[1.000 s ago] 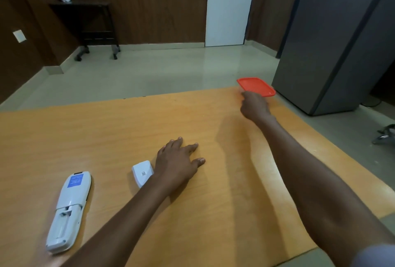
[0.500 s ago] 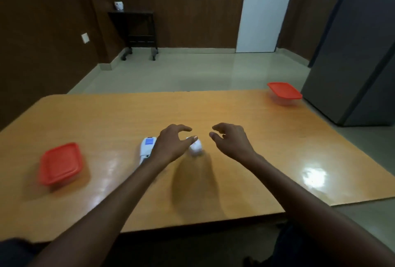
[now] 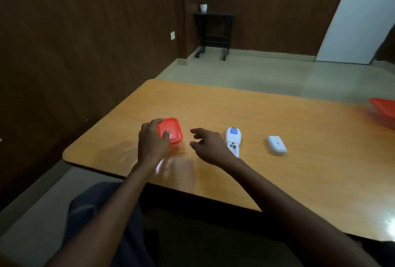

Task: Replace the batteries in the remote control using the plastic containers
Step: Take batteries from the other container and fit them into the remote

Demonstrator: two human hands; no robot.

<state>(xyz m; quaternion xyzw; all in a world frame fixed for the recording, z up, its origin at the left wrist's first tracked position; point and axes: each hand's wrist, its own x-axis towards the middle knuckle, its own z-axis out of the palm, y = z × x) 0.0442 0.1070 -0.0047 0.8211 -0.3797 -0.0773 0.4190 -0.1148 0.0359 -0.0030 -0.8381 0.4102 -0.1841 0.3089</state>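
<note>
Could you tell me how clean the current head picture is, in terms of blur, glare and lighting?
Head view: motion blur smears the left hand and the red container it reaches; glare patches sit on the table near its front edge and far right; the remote is fairly sharp; the room is dim, and straight edges look slightly bowed.

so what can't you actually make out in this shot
- Contents of the red-lidded container, head view: opaque lid and the left hand cover it.
- Left hand's grip on it: motion blur, contact unclear.
- Second red container: cut off by the right edge.
- Remote control: its near end is behind the right hand; batteries too small to tell.
</note>
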